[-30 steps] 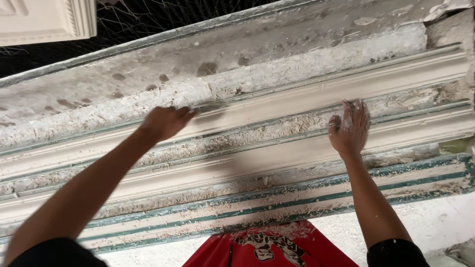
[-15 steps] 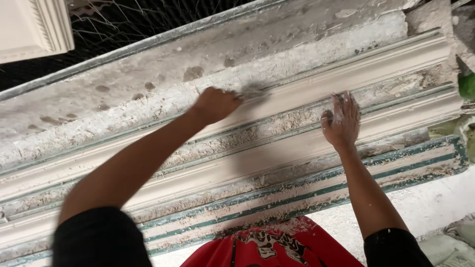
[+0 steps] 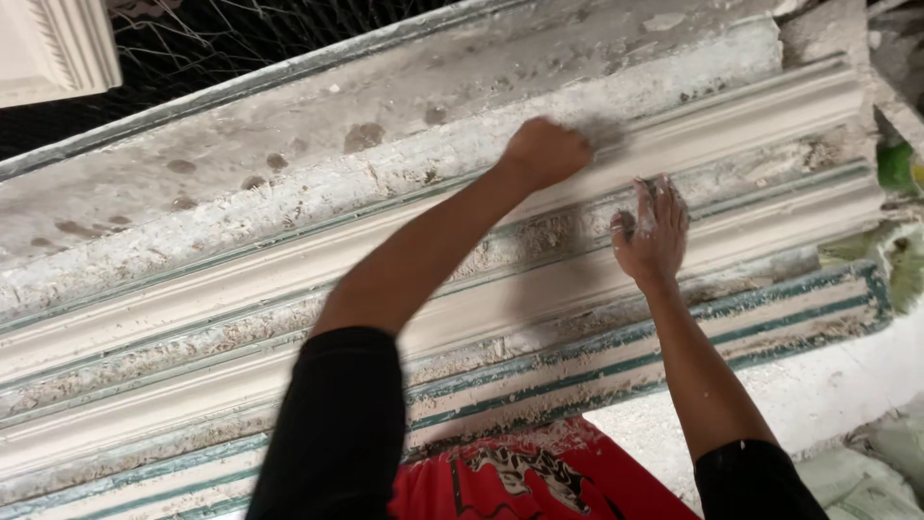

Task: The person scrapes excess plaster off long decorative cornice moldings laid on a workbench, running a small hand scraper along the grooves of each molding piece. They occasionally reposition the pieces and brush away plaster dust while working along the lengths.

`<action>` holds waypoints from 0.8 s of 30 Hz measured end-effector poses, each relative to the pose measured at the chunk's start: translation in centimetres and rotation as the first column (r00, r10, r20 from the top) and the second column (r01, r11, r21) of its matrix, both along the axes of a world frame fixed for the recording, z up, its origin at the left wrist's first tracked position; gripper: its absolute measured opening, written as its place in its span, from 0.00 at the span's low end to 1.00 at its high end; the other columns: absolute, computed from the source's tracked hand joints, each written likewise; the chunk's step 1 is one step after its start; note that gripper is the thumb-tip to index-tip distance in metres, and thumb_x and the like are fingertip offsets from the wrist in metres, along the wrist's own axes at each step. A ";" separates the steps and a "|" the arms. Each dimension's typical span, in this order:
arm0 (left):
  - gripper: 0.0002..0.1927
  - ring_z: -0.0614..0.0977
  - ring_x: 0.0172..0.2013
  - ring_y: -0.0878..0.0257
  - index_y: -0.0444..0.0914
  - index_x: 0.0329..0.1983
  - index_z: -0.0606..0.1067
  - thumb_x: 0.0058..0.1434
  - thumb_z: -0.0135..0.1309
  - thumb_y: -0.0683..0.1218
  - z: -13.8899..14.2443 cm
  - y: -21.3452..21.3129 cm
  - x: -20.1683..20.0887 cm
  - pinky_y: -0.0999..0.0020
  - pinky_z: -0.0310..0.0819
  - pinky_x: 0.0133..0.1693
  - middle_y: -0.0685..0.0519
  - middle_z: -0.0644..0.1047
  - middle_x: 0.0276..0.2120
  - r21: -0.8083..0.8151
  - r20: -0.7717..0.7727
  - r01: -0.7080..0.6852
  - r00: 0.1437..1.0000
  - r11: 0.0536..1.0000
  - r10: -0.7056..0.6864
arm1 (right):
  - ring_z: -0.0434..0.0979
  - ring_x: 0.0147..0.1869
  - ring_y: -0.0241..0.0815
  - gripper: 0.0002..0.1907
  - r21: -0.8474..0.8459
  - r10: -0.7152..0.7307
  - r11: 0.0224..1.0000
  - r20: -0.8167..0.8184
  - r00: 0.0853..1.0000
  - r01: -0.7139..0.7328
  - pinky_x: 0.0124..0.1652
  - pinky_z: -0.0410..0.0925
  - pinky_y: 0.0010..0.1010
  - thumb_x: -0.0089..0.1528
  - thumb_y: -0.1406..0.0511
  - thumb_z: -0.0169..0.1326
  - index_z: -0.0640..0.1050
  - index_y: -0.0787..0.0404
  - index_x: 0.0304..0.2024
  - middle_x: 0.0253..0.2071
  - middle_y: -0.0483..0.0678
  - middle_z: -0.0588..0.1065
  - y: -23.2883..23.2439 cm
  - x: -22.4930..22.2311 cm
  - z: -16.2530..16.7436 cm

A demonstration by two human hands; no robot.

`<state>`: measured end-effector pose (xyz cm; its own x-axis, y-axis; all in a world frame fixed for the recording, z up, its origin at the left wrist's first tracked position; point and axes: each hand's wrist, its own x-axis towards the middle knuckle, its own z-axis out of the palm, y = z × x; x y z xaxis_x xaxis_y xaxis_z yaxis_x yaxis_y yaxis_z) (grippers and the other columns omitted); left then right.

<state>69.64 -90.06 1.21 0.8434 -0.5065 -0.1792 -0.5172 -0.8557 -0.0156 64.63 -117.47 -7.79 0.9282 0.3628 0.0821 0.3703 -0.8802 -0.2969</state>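
Head view. We note a long plaster moulding [image 3: 289, 279], white and ribbed, lying on a diagonal from 8 o'clock to 2 o'clock across the frame. It sits in a teal-edged mould bed [image 3: 770, 318], crusted with dried plaster.

Left hand [image 3: 545, 151]: at 12 o'clock of centre, grip pressed together into a fist, knuckles against the upper rib of the moulding. We cannot tell whether anything is held inside the fist. The forearm crosses the moulding diagonally; a black sleeve [image 3: 337, 424] covers the upper arm.

Right hand [image 3: 654, 231]: just beside the left, at 4 o'clock of it, grip spread, fingers flat on the middle rib, dusted white.

At 6 o'clock, a red cloth with a dark print [image 3: 520, 477]. At 11 o'clock, wire netting [image 3: 192, 39] over a dark gap.
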 end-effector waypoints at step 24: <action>0.19 0.85 0.30 0.50 0.52 0.61 0.74 0.68 0.47 0.53 -1.4 -7.3 2.9 0.50 0.80 0.30 0.47 0.82 0.32 -0.394 -0.243 -0.580 0.814 0.713 0.528 | 0.45 0.81 0.62 0.38 -0.096 0.030 0.994 -0.154 0.988 -0.046 0.73 0.45 0.57 0.63 0.52 0.49 0.60 0.51 0.75 0.77 0.61 0.51 -0.9 0.4 -0.5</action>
<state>72.58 -97.35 -0.14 0.9864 0.0018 -0.1643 0.0764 -0.8904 0.4486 65.00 -118.36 -8.29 0.9125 0.3973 -0.0970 0.3612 -0.8942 -0.2645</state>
